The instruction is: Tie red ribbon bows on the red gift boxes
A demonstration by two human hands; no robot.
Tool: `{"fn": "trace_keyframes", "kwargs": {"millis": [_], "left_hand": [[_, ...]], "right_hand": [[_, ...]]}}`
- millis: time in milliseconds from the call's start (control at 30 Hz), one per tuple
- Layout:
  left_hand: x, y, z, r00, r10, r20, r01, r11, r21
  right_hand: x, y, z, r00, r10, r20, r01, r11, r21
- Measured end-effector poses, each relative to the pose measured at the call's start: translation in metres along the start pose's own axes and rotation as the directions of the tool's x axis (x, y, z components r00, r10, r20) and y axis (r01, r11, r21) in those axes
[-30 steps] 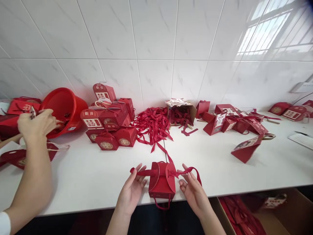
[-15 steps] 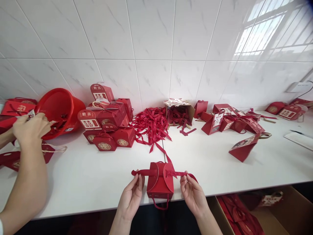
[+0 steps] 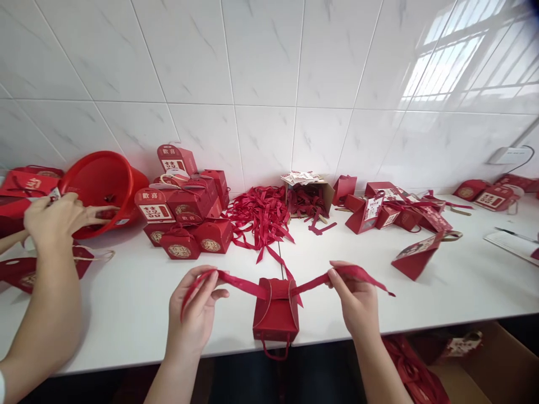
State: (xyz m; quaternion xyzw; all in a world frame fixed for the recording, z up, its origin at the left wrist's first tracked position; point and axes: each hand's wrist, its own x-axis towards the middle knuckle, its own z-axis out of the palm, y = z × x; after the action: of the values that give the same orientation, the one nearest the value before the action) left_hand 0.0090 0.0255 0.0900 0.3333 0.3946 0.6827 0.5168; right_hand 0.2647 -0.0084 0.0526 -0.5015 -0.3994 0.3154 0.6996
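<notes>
Red box point(image 3: 275, 321) near table point(image 3: 126, 314) edge, both hands point(image 3: 191, 322) pinching ribbon point(image 3: 243, 285).

The box point(image 3: 275, 320) between the hands looks like smooth red card with a soft, nearly matt face, while the ribbon point(image 3: 242, 284) threaded through it seems to be cloth with a faint satin sheen. Over on the left, the bucket point(image 3: 124, 193) is smooth, shiny plastic, and the wall point(image 3: 269, 67) has glossy tiles that mirror a window. The table point(image 3: 337, 292) looks smooth and pale, and the open carton point(image 3: 501, 359) below is plain brown cardboard.
</notes>
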Motion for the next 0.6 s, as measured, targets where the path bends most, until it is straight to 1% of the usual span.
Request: {"fn": "trace_keyframes", "kwargs": {"millis": [67, 167, 200, 267, 333, 400, 500, 600], "left_hand": [[0.004, 0.01, 0.01, 0.996, 0.087, 0.034, -0.088, 0.995, 0.045], [0.009, 0.018, 0.024, 0.978, 0.182, 0.102, -0.19, 0.979, 0.076], [0.01, 0.02, 0.029, 0.969, 0.206, 0.135, -0.219, 0.971, 0.091], [0.011, 0.022, 0.036, 0.951, 0.241, 0.195, -0.267, 0.956, 0.123], [0.011, 0.023, 0.042, 0.935, 0.267, 0.233, -0.306, 0.94, 0.15], [0.011, 0.024, 0.047, 0.927, 0.283, 0.248, -0.328, 0.93, 0.165], [0.01, 0.025, 0.053, 0.923, 0.287, 0.254, -0.336, 0.925, 0.176], [0.01, 0.026, 0.056, 0.92, 0.286, 0.268, -0.343, 0.918, 0.198]], "right_hand": [[0.008, -0.016, 0.006, 0.996, -0.081, 0.045, 0.084, 0.995, -0.048], [0.018, -0.034, 0.016, 0.98, -0.168, 0.103, 0.181, 0.975, -0.13], [0.02, -0.038, 0.019, 0.976, -0.187, 0.112, 0.202, 0.97, -0.137], [0.025, -0.045, 0.024, 0.968, -0.223, 0.111, 0.234, 0.968, -0.095], [0.028, -0.051, 0.027, 0.963, -0.254, 0.091, 0.257, 0.966, -0.023], [0.03, -0.057, 0.03, 0.959, -0.273, 0.079, 0.273, 0.962, 0.006], [0.032, -0.066, 0.035, 0.96, -0.267, 0.086, 0.266, 0.964, 0.013], [0.033, -0.068, 0.038, 0.963, -0.246, 0.111, 0.242, 0.969, 0.052]]}}
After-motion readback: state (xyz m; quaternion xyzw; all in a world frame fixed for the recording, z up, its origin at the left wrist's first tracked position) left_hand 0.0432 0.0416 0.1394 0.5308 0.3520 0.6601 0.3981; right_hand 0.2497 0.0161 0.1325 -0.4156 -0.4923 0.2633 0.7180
